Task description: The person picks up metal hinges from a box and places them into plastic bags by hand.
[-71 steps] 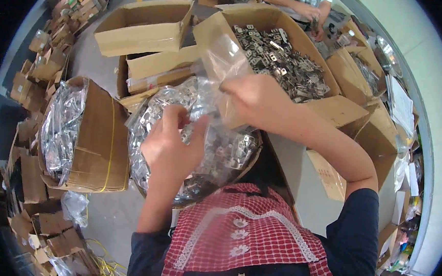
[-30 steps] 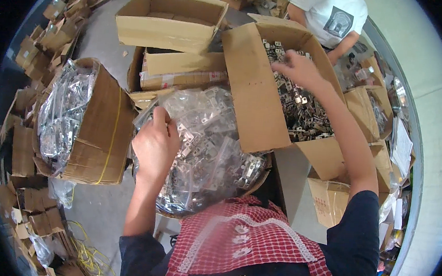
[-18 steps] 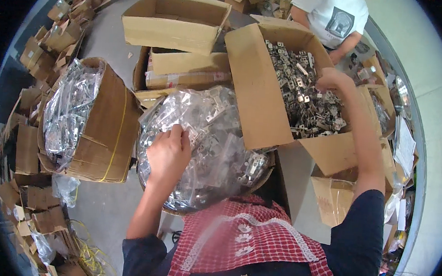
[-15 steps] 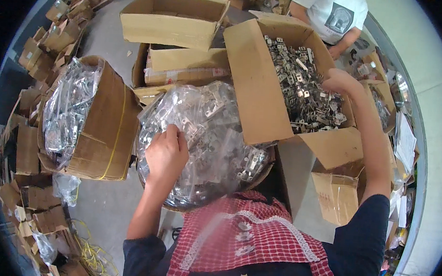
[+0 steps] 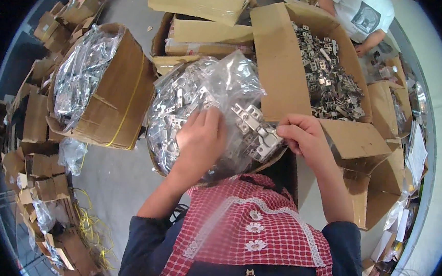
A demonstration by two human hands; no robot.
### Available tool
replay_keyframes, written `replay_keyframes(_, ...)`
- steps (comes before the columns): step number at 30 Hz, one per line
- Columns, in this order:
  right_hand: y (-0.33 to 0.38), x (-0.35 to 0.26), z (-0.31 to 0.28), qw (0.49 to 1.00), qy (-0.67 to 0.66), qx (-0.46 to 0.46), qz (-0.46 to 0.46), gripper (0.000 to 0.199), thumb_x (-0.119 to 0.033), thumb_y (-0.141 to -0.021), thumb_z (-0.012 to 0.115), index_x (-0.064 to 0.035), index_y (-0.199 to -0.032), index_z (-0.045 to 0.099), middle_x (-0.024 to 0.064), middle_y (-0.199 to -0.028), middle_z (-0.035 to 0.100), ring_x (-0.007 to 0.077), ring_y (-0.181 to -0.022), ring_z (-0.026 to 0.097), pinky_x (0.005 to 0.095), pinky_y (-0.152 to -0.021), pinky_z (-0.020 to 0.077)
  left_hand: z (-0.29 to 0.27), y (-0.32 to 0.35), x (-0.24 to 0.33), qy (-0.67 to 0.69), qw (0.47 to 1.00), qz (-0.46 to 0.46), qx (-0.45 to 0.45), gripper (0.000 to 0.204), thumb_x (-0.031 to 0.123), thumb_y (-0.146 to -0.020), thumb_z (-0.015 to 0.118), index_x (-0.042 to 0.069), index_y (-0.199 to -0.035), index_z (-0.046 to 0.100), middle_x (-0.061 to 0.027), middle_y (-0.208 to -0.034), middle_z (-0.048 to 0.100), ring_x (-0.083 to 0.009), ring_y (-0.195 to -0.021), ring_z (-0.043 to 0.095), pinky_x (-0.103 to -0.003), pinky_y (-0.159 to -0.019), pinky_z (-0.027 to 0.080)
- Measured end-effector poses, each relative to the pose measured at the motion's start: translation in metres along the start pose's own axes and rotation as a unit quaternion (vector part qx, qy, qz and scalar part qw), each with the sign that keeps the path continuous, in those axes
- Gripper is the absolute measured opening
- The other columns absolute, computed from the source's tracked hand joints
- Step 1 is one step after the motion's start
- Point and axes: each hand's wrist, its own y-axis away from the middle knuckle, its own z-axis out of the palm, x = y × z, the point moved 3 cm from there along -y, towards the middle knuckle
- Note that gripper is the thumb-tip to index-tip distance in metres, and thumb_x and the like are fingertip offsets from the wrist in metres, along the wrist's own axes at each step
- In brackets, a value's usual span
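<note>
My left hand (image 5: 200,136) is closed, its fingers curled into a clear plastic bag (image 5: 240,78) on top of a round heap of bagged metal hinges (image 5: 177,104). The bag's upper part stands up loosely beyond the fingers. My right hand (image 5: 305,139) is closed in a pinch at the right edge of the heap. Its thumb and forefinger meet the end of a shiny metal hinge (image 5: 269,144), which lies beside other hinges near the bag's side. The fingertips partly hide the contact.
Beyond my right hand, an open carton (image 5: 277,60) holds many loose small metal parts (image 5: 328,73). At left stands a carton (image 5: 114,89) of bagged parts. Other cartons (image 5: 199,3) stand at the back. A person (image 5: 362,17) is at the far right, one hand by the carton.
My right hand has come back from the carton of loose parts to the bagged heap. My left hand has shifted right on the plastic, and the bag now stands up. The whole view has shifted.
</note>
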Motion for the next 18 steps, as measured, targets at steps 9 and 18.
replay_keyframes(9,-0.047,0.051,0.043,0.987,-0.120,0.097,-0.040,0.015,-0.018,-0.089,0.072,-0.0041,-0.083,0.071,-0.0047,-0.065,0.055,0.0033,-0.055,0.046,0.0217,-0.048,0.0303,0.016,0.028,0.016,0.020,0.998,0.057,-0.016,0.015,0.006,-0.080,0.071,0.009,-0.088,0.059,-0.0063,-0.077,0.064,-0.0266,-0.069,0.063,-0.037,-0.061,0.051)
replay_keyframes(18,-0.062,0.039,0.058,0.848,0.438,0.091,-0.283,0.025,-0.025,-0.096,0.061,-0.0017,-0.102,0.067,0.0112,-0.070,0.064,0.0262,-0.057,0.062,0.0381,-0.055,0.0482,0.030,0.018,-0.013,-0.013,0.998,-0.045,-0.051,0.013,0.013,-0.083,0.070,0.009,-0.088,0.059,-0.0104,-0.075,0.065,-0.0312,-0.070,0.065,-0.043,-0.059,0.051)
